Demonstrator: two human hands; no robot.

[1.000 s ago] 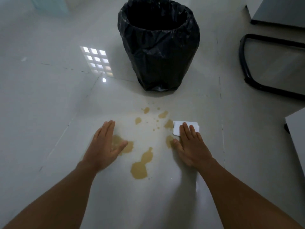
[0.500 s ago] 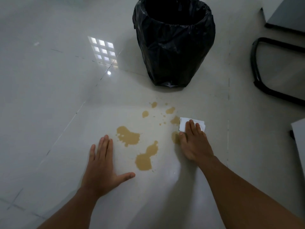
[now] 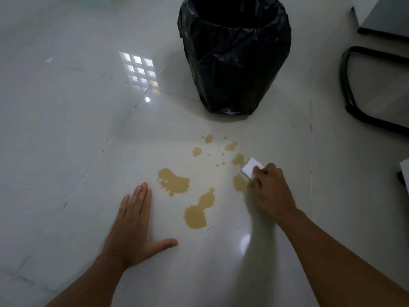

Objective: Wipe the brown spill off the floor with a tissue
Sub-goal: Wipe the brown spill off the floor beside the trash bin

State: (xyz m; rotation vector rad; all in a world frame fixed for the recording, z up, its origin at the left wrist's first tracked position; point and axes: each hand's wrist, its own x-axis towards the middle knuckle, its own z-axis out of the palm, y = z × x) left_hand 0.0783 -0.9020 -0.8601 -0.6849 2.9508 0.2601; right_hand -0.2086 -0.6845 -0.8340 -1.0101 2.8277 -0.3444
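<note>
In the head view, the left hand (image 3: pixel 135 227) lay flat on the pale glossy floor (image 3: pixel 66 151) in the lower left of centre, palm down, fingers straight and together, thumb spread out to the right. It held nothing. The right hand (image 3: pixel 271 191) sat right of centre with its fingers curled, gripping a folded white tissue (image 3: pixel 251 168) whose upper left corner stuck out beyond the knuckles. The tissue was on or just above the floor, and which could not be told.

The brown spill (image 3: pixel 174 181) lay in several patches between the two hands and above them. The largest blob was just above and to the right of the left fingertips; a long one (image 3: pixel 199 211) lay below it at mid-frame. A smaller patch (image 3: pixel 240 183) touched the left edge of the right hand, and another (image 3: pixel 238 159) lay right beside the tissue's upper left corner. Small spots (image 3: pixel 209 139) trailed upward toward a bin.

That bin, lined with a black bag (image 3: pixel 234 54), stood at the upper centre of the frame, apart from the spill. A black chair base (image 3: pixel 347 89) curved along the right edge, with a grey cabinet corner (image 3: pixel 385 16) in the upper right.
</note>
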